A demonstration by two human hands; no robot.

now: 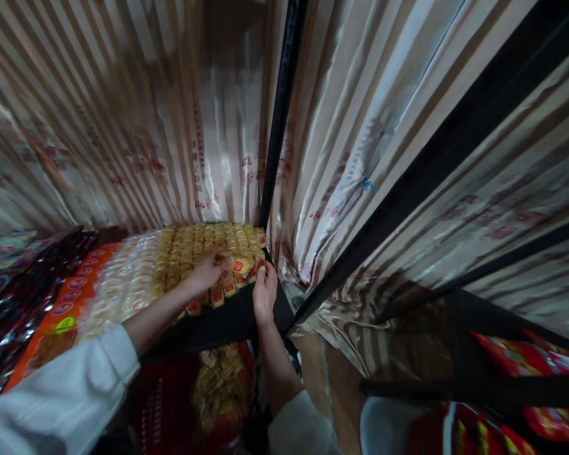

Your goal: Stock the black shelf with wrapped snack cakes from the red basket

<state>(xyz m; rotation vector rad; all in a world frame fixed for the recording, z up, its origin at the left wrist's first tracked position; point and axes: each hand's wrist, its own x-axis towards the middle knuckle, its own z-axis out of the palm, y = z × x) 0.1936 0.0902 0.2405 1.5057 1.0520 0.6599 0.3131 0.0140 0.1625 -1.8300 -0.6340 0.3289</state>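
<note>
Rows of small yellow wrapped snack packets (184, 243) with red labels cover the right end of a dark shelf (237, 322). My left hand (207, 270) reaches over them, its fingers pinched at one end of a yellow packet (239, 265) raised above the front rows. At the right end of the rows is my right hand (264, 291), upright, its thumb and fingers closed beside that packet. What lies inside its fingertips is too blurred to make out.
Left of the rows lie clear-wrapped packets (123, 272), an orange package (73, 287) and dark shiny packages (23, 309). Below the shelf is a red box (156, 404) beside loose yellow packets (220, 385). A black post (277, 120), striped curtains (208, 126) and red bags (516, 354) stand around.
</note>
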